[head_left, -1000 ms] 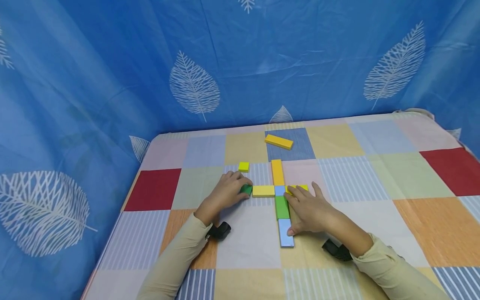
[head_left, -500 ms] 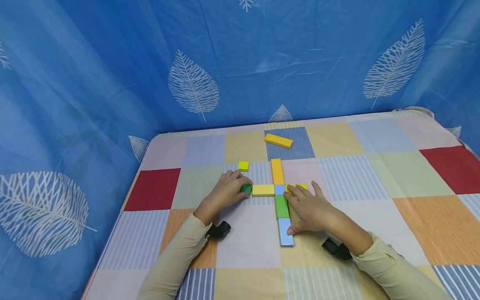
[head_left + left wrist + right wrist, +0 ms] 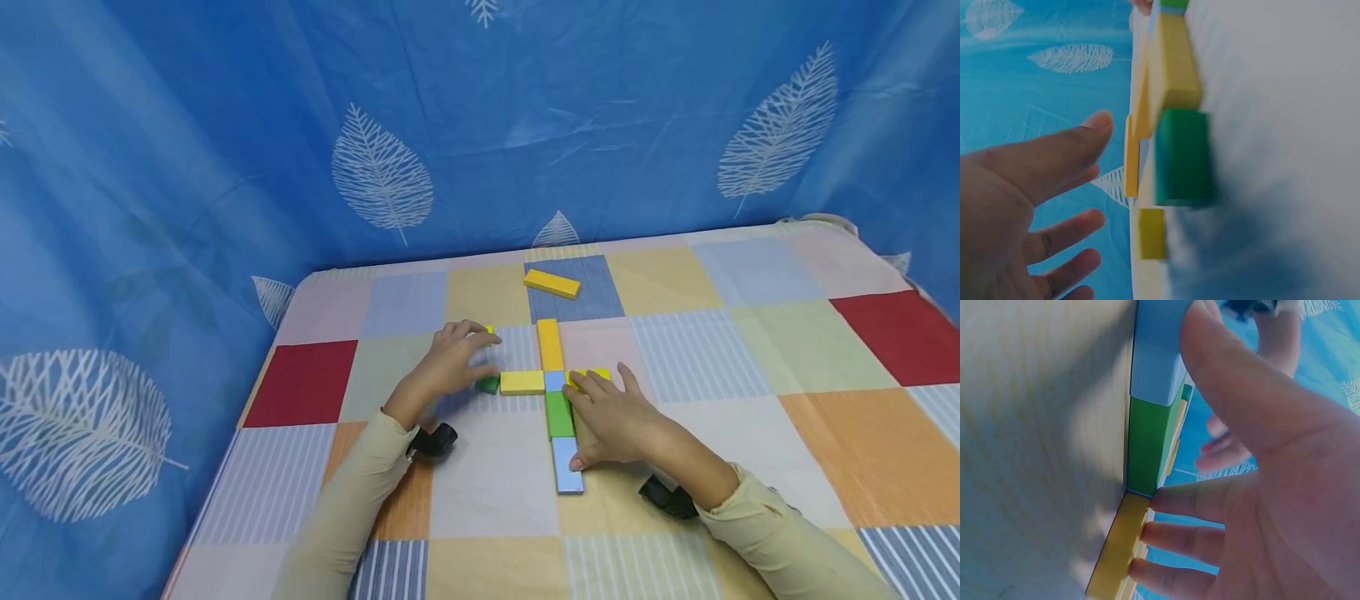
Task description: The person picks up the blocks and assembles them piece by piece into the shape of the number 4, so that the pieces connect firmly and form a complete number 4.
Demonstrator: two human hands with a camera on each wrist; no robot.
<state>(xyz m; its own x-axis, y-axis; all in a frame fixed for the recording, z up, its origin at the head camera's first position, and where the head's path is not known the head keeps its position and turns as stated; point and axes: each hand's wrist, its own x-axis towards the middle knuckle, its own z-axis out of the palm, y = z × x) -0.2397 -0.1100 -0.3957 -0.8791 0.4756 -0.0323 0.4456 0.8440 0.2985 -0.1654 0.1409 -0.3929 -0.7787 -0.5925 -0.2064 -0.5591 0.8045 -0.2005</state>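
Note:
Flat blocks form a cross on the table: an orange-yellow block [image 3: 550, 344] at the top, a small blue block [image 3: 554, 381] in the centre, a pale yellow block [image 3: 522, 383] to its left, a bright yellow block [image 3: 600, 374] to its right, then a green block [image 3: 558, 414] and a light blue block [image 3: 567, 465] below. A dark green block [image 3: 1184, 157] touches the pale yellow one's left end. Just off it hovers my left hand [image 3: 450, 360], fingers spread, holding nothing. My right hand [image 3: 617, 421] rests fingertips on the bright yellow block and thumb on the light blue block.
Partly behind my left fingers lies a small yellow block [image 3: 489, 330]. Another long yellow block [image 3: 552, 283] lies askew farther back. The patchwork tablecloth [image 3: 495, 492] runs to a blue leaf-print curtain [image 3: 480, 150] behind and at the left.
My left hand has let go of the dark green block and lifted a little, its fingers spreading and now covering part of the small yellow block. My right hand keeps its place.

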